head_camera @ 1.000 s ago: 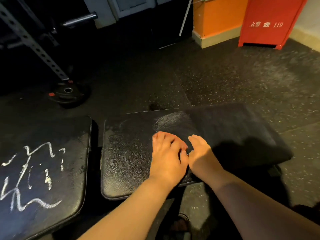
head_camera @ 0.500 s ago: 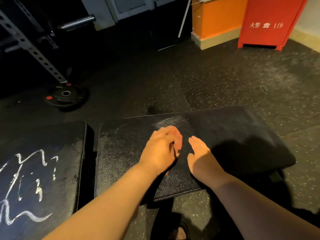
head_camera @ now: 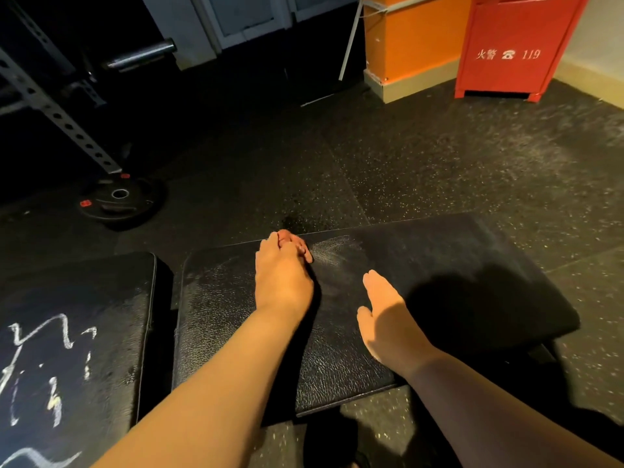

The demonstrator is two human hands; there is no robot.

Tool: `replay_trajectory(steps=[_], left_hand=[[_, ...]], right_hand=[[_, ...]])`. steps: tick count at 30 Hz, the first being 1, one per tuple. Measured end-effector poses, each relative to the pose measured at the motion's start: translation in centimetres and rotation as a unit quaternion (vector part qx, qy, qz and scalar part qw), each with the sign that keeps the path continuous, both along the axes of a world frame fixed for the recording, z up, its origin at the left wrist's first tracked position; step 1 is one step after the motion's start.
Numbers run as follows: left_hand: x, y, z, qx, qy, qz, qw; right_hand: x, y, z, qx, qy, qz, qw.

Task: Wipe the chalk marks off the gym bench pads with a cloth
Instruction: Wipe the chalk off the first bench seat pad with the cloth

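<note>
A person leaned over a black grained bench pad [head_camera: 236,332] in a dim gym, both bare forearms reaching in from the near edge. The left hand [head_camera: 283,275] lay at the pad's far edge, fingers curled down and clamped on a small pinkish-red cloth [head_camera: 291,244], of which only a bunched bit showed past the knuckles. The right hand [head_camera: 388,319] rested flat on the pad, nearer and to the right, fingers straight and together, holding nothing, seemingly bracing. Just right of the cloth, a pale chalk smear [head_camera: 337,256] hazed the surface. To the left, across a narrow gap, a second black pad [head_camera: 128,298] carried bold white chalk scribbles [head_camera: 50,359], untouched. A black weight plate [head_camera: 121,201] lay on the speckled rubber floor [head_camera: 439,163] at far left. By my reading, the step in hand was clearing the haze on the right-hand pad, with the task less than half done. To do it well, I would spread the cloth flat under the whole palm instead of bunching it at the fingertips. I would then draw overlapping strokes across the smear and turn to a clean face, so the dust lifted rather than spread. The grained surface would likely trap chalk in its creases, so firm pressure mattered.
</note>
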State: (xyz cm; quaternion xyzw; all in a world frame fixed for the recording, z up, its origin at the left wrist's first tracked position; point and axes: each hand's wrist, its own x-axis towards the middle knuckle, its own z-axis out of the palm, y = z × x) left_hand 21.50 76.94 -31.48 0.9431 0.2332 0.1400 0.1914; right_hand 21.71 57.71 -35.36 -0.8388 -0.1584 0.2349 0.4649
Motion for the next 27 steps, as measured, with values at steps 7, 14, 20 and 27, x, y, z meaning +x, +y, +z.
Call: replay_trajectory(steps=[7, 14, 20, 27], left_hand=[[-0.3, -4.4, -0.6, -0.014, 0.075, -0.270, 0.960], [1.9, -2.7, 0.0, 0.057, 0.058, -0.085, 0.993], [1.3, -1.4, -1.2, 0.039, 0.046, -0.229, 0.972], [2.1, -5.7, -1.1, 0.040, 0.069, -0.171, 0.982]], right_hand=[[0.2, 0.3, 0.3, -0.044, -0.042, -0.004, 0.998], [0.1, 0.4, 0.4, -0.062, -0.038, 0.014, 0.997], [0.1, 0.6, 1.0, -0.058, -0.020, 0.002, 0.998], [0.3, 0.7, 1.4, -0.029, 0.018, -0.035, 0.999]])
